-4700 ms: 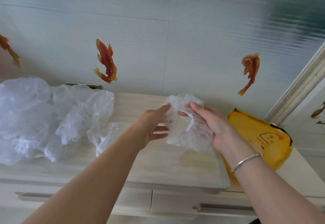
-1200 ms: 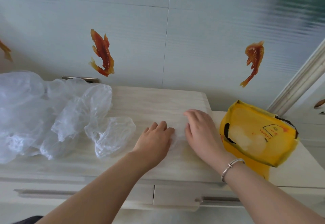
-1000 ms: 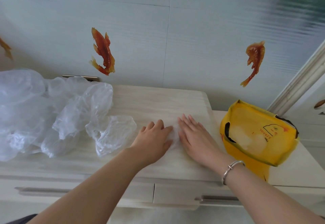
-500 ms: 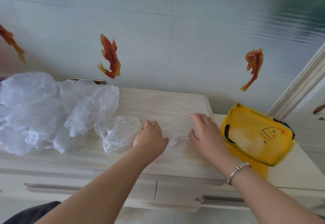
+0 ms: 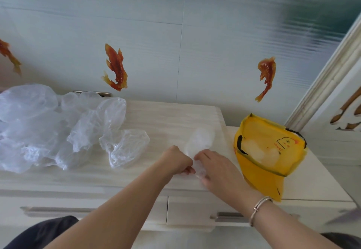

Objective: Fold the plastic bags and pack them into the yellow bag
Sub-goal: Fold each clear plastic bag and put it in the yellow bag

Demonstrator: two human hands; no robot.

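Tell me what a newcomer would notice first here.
Likely the yellow bag at right, mouth open with pale plastic inside. Then the heap of clear bags at left. Between them, the left hand and right hand pinch one flattened bag.

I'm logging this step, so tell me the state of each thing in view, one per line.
left hand: fingers curled, pinching the near end of the flattened bag
right hand: pinching the same end
flattened bag: lying flat on the cabinet top, partly folded
pile of plastic bags: loose, crumpled, unfolded
yellow bag: open, pale bags already inside
cabinet drawers: closed
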